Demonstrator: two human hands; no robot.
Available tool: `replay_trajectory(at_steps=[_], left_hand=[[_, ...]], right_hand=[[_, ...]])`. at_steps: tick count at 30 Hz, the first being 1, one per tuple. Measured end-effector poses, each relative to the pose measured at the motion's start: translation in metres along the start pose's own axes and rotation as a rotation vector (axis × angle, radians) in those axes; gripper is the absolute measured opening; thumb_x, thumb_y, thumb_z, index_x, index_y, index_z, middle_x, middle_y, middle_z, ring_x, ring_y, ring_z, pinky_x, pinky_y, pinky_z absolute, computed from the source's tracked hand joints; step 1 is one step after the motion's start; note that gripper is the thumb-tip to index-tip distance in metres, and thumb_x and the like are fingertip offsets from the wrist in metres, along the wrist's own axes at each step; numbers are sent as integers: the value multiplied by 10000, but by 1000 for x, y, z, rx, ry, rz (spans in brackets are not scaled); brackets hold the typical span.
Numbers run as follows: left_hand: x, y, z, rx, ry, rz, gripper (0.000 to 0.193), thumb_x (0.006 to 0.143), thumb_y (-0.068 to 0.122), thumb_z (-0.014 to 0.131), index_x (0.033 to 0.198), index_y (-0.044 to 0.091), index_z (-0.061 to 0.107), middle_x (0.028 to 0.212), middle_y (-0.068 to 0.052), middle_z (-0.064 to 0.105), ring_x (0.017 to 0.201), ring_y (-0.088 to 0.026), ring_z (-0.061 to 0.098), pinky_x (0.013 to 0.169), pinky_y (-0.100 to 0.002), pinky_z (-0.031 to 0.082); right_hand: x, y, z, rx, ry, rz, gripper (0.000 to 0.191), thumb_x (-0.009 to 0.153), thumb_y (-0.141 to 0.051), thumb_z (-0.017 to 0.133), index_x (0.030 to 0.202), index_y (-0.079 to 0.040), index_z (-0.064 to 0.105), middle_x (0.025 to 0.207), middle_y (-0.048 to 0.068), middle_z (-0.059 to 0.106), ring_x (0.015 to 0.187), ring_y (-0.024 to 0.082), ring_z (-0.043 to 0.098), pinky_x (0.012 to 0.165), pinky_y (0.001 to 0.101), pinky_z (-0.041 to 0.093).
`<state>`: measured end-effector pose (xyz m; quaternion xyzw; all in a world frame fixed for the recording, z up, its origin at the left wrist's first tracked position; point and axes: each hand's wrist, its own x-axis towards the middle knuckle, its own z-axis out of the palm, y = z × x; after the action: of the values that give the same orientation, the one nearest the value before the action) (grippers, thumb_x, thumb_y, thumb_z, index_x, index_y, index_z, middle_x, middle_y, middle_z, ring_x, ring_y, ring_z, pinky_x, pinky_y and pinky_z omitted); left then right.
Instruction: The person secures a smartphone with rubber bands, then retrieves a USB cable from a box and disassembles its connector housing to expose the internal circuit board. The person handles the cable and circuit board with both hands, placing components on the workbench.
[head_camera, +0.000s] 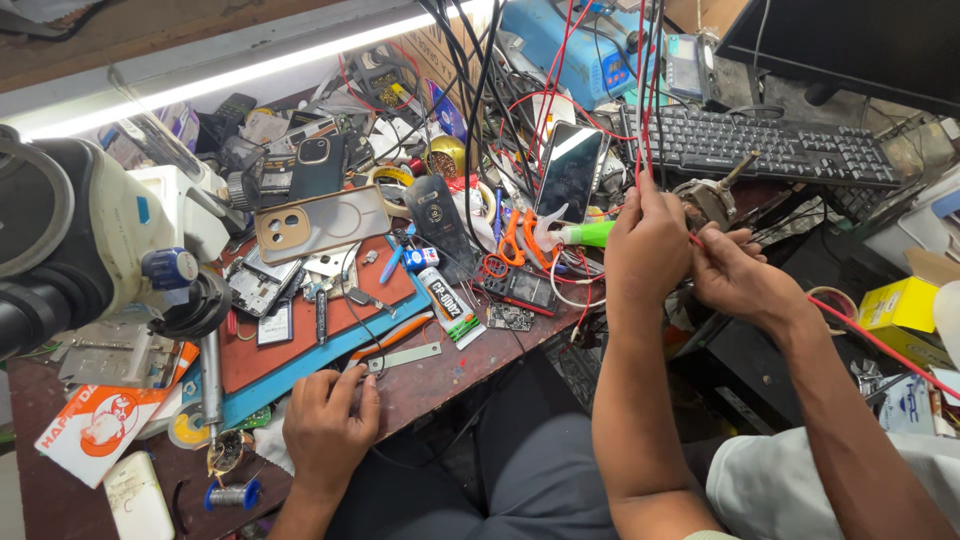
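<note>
At the bench's right edge, the left hand (645, 245) is raised with its fingers closed, pinching a red wire (862, 334) that hangs from above. The right hand (740, 275), just beside it, pinches the same wire, which trails off to the right. Another person's hand (325, 430) rests flat on the bench (450, 375), near a blue mat (300, 370).

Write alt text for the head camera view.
Two hands, left and right, pinch a red wire above a cluttered repair bench. A third hand rests on the bench edge near a blue mat; a phone, orange scissors, a microscope and a black keyboard lie around.
</note>
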<state>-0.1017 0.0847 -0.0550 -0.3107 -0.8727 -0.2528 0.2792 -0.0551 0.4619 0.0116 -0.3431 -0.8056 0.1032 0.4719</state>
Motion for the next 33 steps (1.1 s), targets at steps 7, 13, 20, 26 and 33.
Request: replay_trajectory(at_steps=[7,13,20,26,33], left_hand=[[0,-1,0,-13,-11,1,186,816,192,775,962,77,778,841,-58,601,788,-237,581,681,-386,477],[1,0,-1,-9,-16,-9,175,814,191,778,952,84,780,829,-49,601,777,-230,581,669,-385,472],[1,1,0,1,-6,-3,174,810,192,779,955,96,778,843,-52,599,791,-241,584,685,-389,479],[-2,1,1,16,-11,1,172,823,196,778,966,100,778,878,-63,600,817,-255,590,703,-390,492],[-4,0,3,13,-25,-20,175,820,199,784,964,99,782,877,-63,604,812,-253,589,699,-392,490]], right_hand=[[6,5,-5,-111,-201,113,226,968,-207,673,1157,-202,797,1005,101,737,900,344,697,739,469,547],[5,5,-6,-115,-229,136,240,978,-227,655,1175,-236,792,1019,89,736,905,347,696,736,478,547],[0,2,-9,-100,-210,120,300,966,-253,670,1245,-180,753,1021,93,719,872,348,693,708,480,536],[-6,5,-9,-56,-112,76,278,993,-201,655,1245,-135,751,1057,79,720,892,333,698,728,454,541],[-12,6,-2,41,-73,31,246,1012,-187,657,1225,-110,752,1089,74,740,925,317,708,753,431,549]])
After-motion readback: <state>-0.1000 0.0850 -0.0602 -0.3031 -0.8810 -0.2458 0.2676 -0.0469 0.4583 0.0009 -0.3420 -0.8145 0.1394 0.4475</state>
